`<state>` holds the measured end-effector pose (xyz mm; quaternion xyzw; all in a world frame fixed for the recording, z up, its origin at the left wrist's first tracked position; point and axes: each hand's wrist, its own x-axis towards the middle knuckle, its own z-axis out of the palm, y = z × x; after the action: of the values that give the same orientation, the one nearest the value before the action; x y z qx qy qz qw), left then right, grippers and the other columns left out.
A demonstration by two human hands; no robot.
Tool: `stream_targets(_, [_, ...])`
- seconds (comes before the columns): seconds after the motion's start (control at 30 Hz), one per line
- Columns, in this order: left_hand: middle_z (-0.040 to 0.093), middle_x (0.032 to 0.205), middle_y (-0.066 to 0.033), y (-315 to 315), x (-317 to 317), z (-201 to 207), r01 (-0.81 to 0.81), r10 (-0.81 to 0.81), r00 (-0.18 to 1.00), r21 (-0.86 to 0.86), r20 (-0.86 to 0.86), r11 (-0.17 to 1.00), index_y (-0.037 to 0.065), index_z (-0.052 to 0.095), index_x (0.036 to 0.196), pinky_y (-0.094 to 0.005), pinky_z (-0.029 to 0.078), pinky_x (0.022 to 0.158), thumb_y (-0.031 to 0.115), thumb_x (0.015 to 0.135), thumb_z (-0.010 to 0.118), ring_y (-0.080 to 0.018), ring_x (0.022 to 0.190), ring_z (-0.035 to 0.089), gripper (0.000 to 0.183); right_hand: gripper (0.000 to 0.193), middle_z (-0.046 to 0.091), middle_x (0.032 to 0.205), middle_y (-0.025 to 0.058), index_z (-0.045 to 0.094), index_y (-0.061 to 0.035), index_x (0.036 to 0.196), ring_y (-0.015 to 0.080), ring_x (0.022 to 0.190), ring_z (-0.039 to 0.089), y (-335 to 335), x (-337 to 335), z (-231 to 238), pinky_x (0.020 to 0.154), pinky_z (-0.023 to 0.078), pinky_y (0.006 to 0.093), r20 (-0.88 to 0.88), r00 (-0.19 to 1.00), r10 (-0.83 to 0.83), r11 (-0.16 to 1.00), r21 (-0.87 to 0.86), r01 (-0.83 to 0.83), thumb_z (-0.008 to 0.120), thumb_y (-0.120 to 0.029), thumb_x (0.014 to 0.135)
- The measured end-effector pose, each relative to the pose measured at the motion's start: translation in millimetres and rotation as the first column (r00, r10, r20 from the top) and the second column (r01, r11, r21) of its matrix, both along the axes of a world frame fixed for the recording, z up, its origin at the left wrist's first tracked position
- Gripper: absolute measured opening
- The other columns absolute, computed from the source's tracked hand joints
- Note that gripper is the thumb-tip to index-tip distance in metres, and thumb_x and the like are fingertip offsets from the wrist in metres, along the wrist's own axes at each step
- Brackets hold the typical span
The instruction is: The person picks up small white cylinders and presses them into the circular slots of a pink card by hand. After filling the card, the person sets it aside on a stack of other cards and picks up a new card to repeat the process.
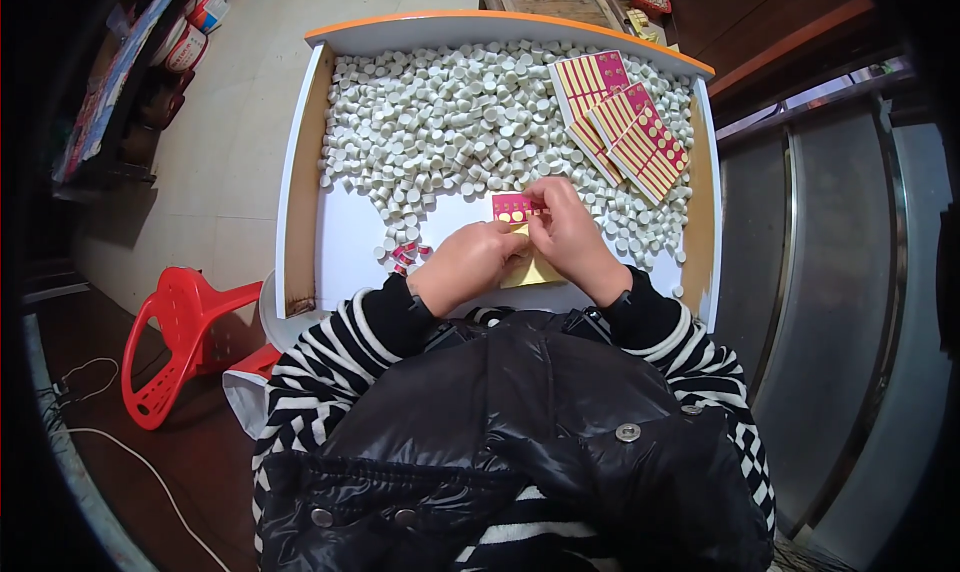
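Observation:
A sticker sheet (510, 204), magenta with pale yellow round labels and a plain yellow lower part, lies in front of me on the white tray floor. My left hand (468, 264) has its fingers closed at the sheet's left side. Over the sheet's right side, my right hand (572, 240) is pinched, thumb and forefinger together; whatever sits between the tips is too small to make out. Left of my left hand lie a few small white caps with magenta labels (405, 256). Countless plain white round caps (450, 122) are heaped beyond both hands.
More sticker sheets (640, 142) lie fanned on the caps at the far right. The tray's wooden side wall (305, 172) and orange-edged back wall (500, 20) enclose the heap. A red plastic chair (175, 337) stands at the left, metal panels (830, 272) at the right.

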<state>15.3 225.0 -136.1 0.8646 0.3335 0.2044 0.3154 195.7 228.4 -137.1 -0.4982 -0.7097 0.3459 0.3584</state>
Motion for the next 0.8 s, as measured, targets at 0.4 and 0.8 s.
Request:
stream_targets(0.4, [0.055,0.072,0.0003,-76.5,-268.9,49.7,-0.159,0.886,0.222,-0.881,0.407,0.445,0.004,0.062,0.103,-0.0167,0.031,0.045,0.016,0.093,0.055,-0.0045,0.054,0.045,0.018,0.023,0.058,0.095,0.0133,0.057,-0.0048,0.087,0.0332,0.091,0.055,-56.9,-116.2,-0.1,0.079,0.044,0.0419,0.439,0.898,0.014,0.944,0.291,-0.157,0.066,-0.005,0.066])
stream_targets(0.8, [0.056,0.070,-0.0098,-331.8,-639.1,-282.3,0.425,0.852,-0.414,-0.896,-0.321,-0.131,0.003,0.054,0.083,-0.0292,0.041,0.044,0.020,0.083,0.062,-0.0200,0.053,0.051,0.019,0.017,0.053,0.080,0.0140,0.055,0.0015,0.088,0.0287,0.073,0.056,-143.5,-262.2,20.8,0.066,0.047,0.0349,0.483,0.858,0.177,0.978,0.012,-0.209,0.064,0.002,0.074])
